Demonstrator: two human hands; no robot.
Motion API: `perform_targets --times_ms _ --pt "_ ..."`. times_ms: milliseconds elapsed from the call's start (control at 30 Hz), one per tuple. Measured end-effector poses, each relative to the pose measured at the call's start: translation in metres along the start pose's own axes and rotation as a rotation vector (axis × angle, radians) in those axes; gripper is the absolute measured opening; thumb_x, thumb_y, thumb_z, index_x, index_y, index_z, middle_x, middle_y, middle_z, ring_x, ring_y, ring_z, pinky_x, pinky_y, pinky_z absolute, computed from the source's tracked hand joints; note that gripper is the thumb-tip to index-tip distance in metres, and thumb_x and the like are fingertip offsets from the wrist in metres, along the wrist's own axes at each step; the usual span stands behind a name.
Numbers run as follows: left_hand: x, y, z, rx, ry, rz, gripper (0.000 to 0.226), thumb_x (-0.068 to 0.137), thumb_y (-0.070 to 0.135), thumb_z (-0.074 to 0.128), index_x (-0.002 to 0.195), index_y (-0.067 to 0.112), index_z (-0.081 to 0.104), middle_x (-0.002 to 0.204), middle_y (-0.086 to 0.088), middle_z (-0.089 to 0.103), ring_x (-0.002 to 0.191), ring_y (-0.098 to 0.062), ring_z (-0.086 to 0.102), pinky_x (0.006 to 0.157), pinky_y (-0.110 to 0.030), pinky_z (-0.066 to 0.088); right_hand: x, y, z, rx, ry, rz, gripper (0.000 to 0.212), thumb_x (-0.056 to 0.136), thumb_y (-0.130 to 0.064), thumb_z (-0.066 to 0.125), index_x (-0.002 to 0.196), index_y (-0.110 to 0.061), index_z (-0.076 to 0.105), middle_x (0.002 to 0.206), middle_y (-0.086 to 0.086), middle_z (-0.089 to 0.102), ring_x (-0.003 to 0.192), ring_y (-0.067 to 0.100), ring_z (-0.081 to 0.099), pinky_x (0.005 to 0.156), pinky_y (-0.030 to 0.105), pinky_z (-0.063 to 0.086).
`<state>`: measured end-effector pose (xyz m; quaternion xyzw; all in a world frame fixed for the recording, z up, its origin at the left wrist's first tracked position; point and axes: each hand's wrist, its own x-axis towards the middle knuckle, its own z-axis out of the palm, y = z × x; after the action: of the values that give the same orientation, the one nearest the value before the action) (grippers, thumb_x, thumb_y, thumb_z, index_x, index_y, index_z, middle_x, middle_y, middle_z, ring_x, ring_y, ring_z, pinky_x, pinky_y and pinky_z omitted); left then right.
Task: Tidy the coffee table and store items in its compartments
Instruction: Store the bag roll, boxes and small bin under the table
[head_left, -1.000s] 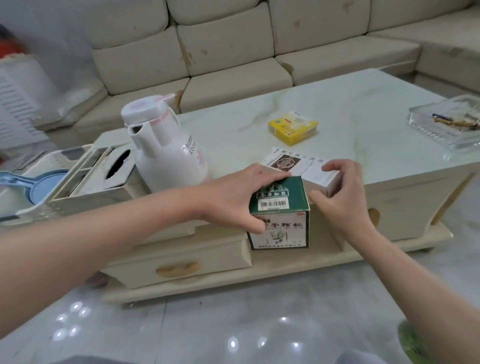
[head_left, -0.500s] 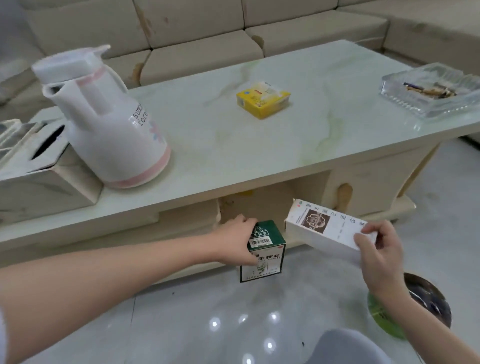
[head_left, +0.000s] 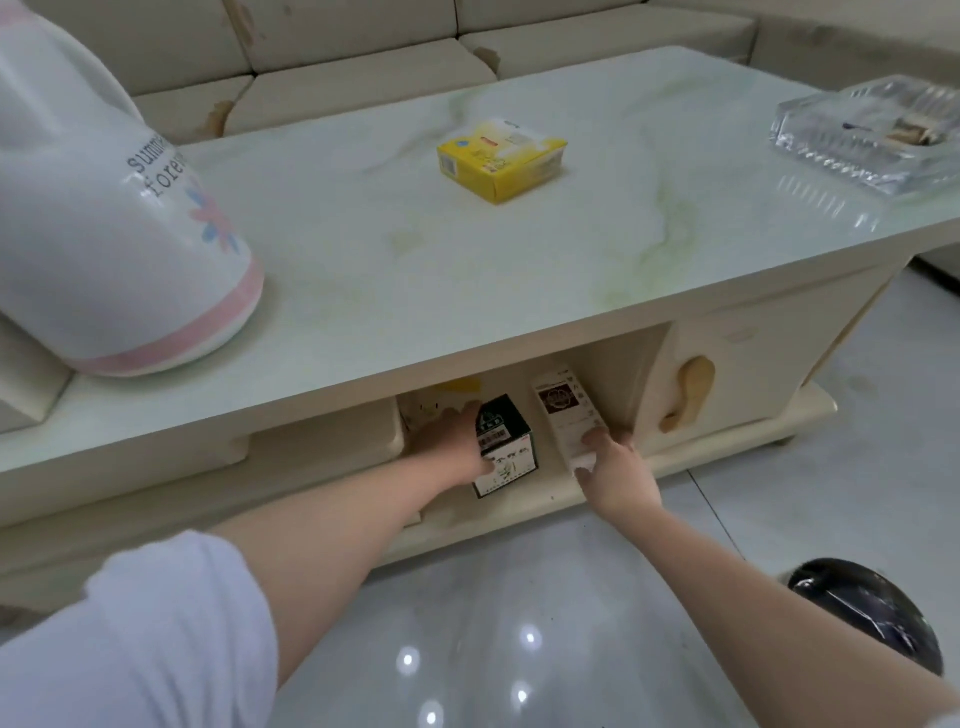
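My left hand (head_left: 451, 441) grips a green-topped box (head_left: 506, 447) that stands on the floor of the open compartment (head_left: 618, 374) under the coffee table top (head_left: 415, 270). My right hand (head_left: 615, 467) holds the near end of a long white box (head_left: 566, 410), which lies lengthwise inside the same compartment, to the right of the green box. On the table top lies a yellow box (head_left: 501, 158). Something yellow and white shows at the compartment's back, behind my left hand.
A white and pink thermos jug (head_left: 104, 218) stands on the table's left. A glass ashtray (head_left: 872, 132) sits at the right edge. A drawer with a handle (head_left: 691, 387) flanks the compartment. A dark bin (head_left: 872, 613) stands on the glossy floor. Sofas lie behind.
Both hands carried the boxes down from the table edge into the open compartment. The green box now rests on the shelf and the white box lies inside. My view dropped lower and closer.
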<state>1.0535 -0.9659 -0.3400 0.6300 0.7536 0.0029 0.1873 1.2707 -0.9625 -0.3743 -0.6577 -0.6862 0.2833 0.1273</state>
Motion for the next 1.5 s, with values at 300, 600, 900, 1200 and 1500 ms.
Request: perform_targets --times_ms 300,600,900,1200,1500 --pt "0.01 0.036 -0.004 -0.086 -0.131 0.08 0.115 0.081 0.019 0.074 0.156 0.038 -0.011 0.165 -0.011 -0.013 0.09 -0.024 0.067 0.054 -0.026 0.052 -0.026 0.009 -0.036 0.027 0.237 -0.175 0.033 0.091 -0.023 0.056 0.124 -0.019 0.06 0.117 0.004 0.054 0.102 0.022 0.055 0.071 0.031 0.046" --pt "-0.114 0.095 -0.114 0.267 0.236 0.662 0.036 0.096 0.045 0.043 0.12 0.02 0.053 0.085 0.003 0.068 0.066 -0.019 0.064 0.056 -0.036 0.053 -0.046 -0.084 -0.171 0.305 0.887 -0.636 0.016 0.088 -0.021 0.062 0.09 -0.006 0.062 0.078 0.004 0.055 0.07 0.02 0.052 0.06 0.034 0.046" --pt "0.002 0.117 -0.262 0.075 0.515 0.232 0.081 0.073 0.066 0.066 0.142 0.032 0.04 0.141 -0.008 0.042 0.132 -0.028 0.039 0.103 -0.042 0.04 -0.005 -0.114 -0.213 -0.141 0.414 -0.38 0.051 0.088 -0.058 0.053 0.131 -0.031 0.053 0.152 0.004 0.036 0.144 0.023 0.027 0.11 0.042 0.03" --pt "0.067 0.098 -0.272 -0.04 0.159 0.059 0.105 0.052 0.071 0.08 0.14 0.035 0.036 0.144 -0.01 0.035 0.132 -0.029 0.039 0.106 -0.042 0.038 -0.001 -0.114 -0.21 -0.223 0.365 -0.342 0.051 0.097 -0.059 0.035 0.139 -0.033 0.047 0.162 0.005 0.024 0.153 0.025 0.009 0.12 0.042 0.014" --pt "-0.062 0.112 -0.248 0.098 0.063 0.163 0.111 0.06 0.07 0.077 0.146 0.021 0.028 0.133 -0.009 0.038 0.119 -0.024 0.043 0.096 -0.034 0.043 -0.018 -0.103 -0.213 -0.062 0.388 -0.442 0.022 0.101 -0.029 0.037 0.103 -0.021 0.058 0.109 -0.003 0.065 0.1 0.023 0.058 0.076 0.033 0.035"
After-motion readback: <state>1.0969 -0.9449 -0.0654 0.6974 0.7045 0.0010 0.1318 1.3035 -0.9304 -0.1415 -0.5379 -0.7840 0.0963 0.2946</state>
